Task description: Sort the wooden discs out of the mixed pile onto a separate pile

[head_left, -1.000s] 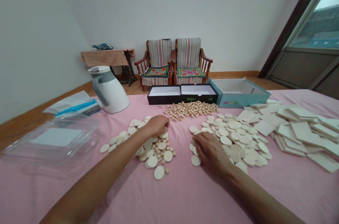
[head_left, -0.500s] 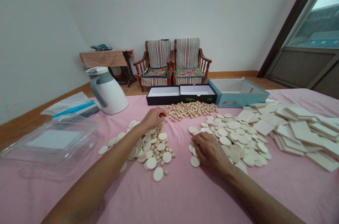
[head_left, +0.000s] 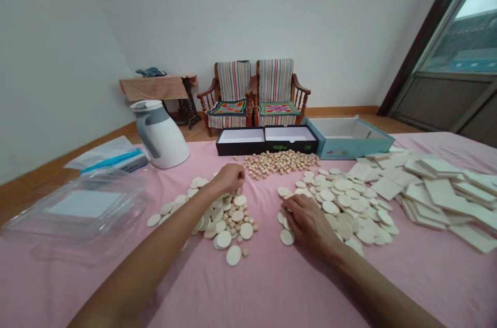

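My left hand (head_left: 230, 178) is closed, its fingers curled down at the far end of a mixed pile of pale round wooden discs (head_left: 223, 239) and small wooden cubes (head_left: 237, 215). Whatever its fingers hold is hidden. To the right, my right hand (head_left: 309, 222) rests with fingers loosely extended on the near left edge of a larger heap of round wooden discs (head_left: 344, 200). I see nothing gripped in it. Beyond both hands, a heap of small wooden cubes (head_left: 280, 163) lies in front of the black box.
A black two-part box (head_left: 240, 149) and a blue box (head_left: 341, 150) stand at the back. Square wooden tiles (head_left: 438, 188) are heaped at right. A clear plastic container (head_left: 128, 188), a blue-and-white packet (head_left: 132, 161) and a white jug (head_left: 171, 142) occupy the left of the pink cloth (head_left: 264, 286).
My left hand has dropped slightly and its fingers have curled from partly extended into a closed shape. My right hand stays at the disc heap. The whole view has shifted a little.
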Available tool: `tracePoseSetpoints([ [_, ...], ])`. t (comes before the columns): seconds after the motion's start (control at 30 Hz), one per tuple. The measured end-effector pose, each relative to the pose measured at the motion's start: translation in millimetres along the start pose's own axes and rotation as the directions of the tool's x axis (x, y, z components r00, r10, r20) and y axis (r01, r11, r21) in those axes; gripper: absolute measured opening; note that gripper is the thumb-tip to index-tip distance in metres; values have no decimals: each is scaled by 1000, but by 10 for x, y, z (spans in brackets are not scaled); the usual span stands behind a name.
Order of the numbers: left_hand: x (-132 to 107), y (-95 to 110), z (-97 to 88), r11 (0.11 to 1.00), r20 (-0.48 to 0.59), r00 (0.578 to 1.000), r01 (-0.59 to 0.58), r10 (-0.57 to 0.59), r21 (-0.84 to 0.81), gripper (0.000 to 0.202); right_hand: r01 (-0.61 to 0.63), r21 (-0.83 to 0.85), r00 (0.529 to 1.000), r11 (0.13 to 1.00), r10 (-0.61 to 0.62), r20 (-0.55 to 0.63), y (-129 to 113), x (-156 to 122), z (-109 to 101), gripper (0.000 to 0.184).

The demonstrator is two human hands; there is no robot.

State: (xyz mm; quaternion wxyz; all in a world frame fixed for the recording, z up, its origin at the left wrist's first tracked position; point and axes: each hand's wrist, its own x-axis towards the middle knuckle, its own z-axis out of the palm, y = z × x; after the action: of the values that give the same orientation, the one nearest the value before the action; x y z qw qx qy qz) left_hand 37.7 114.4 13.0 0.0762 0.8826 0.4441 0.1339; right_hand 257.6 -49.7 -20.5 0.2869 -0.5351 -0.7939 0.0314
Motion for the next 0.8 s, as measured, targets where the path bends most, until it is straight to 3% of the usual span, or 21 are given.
tracePoseSetpoints([
  [0.2,129,-17,51,996,-153,984,93,-92,-2,35,-1,-4,1000,1000,1,11,-17,2,-23,17],
  [0.43,-41,-95,23,995,8,996,85,-86,45,14,-7,-5,1000,1000,7,10,-45,12,-39,17],
  [0.6,-59,-66,-1,996,35,995,92,-93,21,10,9,15,1000,1000,-9,-4,-39,8,-32,18],
  [0.7,-69,-60,-39,995,18,996,90,-89,-36,10,26,46,997,999,-22,-75,-8,16,-96,18],
  [0.8,-86,-31,-70,988,-17,996,84,-87,-127,11,-8,62,965,998,24,-262,46,32,-243,17],
])
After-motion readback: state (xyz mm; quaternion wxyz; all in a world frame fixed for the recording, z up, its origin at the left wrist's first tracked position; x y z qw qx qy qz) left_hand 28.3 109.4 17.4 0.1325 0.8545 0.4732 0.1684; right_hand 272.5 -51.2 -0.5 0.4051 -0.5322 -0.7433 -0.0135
